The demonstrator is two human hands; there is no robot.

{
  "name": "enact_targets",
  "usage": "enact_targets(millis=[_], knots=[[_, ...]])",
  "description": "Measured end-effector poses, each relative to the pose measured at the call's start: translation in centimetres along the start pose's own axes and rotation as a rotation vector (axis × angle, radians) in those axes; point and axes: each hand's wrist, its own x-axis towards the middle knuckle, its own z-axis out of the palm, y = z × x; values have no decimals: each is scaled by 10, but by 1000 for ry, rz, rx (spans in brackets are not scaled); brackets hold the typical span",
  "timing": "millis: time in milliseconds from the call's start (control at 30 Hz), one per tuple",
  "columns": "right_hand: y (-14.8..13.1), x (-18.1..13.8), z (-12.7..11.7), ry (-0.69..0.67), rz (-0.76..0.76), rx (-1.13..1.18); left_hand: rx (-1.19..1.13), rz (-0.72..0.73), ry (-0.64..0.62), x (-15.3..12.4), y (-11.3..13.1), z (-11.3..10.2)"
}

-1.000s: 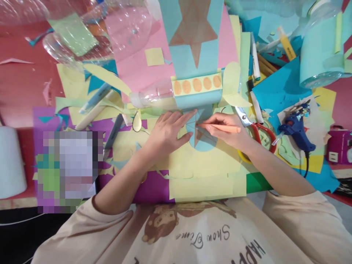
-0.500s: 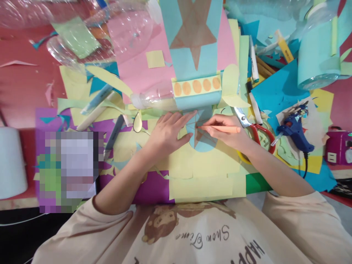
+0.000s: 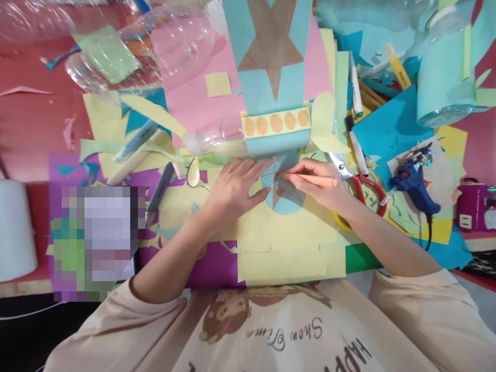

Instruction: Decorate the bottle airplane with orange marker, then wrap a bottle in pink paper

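Observation:
My left hand (image 3: 236, 187) lies flat with fingers stretched out, pressing down the left side of a light blue paper circle (image 3: 285, 202) that rests on yellow paper (image 3: 287, 243). My right hand (image 3: 318, 181) is closed on an orange marker (image 3: 313, 180), its tip touching the blue circle near its middle, where a brownish star outline is partly coloured. Just beyond the hands lies a clear plastic bottle (image 3: 217, 138) wrapped in blue paper with a yellow strip of orange dots (image 3: 276, 122).
Red-handled scissors (image 3: 362, 183) lie right of my right hand, a blue glue gun (image 3: 414, 183) farther right. Markers (image 3: 354, 82) and paper scraps crowd the far right. A blue sheet with a brown star (image 3: 271, 46) lies ahead. Clear bottles (image 3: 147, 46) sit far left.
The marker tip has shifted slightly on the blue circle. My left hand has stayed in place.

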Motion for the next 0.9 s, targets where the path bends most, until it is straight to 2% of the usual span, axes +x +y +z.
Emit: enact_targets(millis=[433,900], knots=[[-1,-2,-1,-97,50,-7,-15,-10,-3,-1,-1,0],[2,1,0,23,20,32,-6,0,0,0,0,-1]])
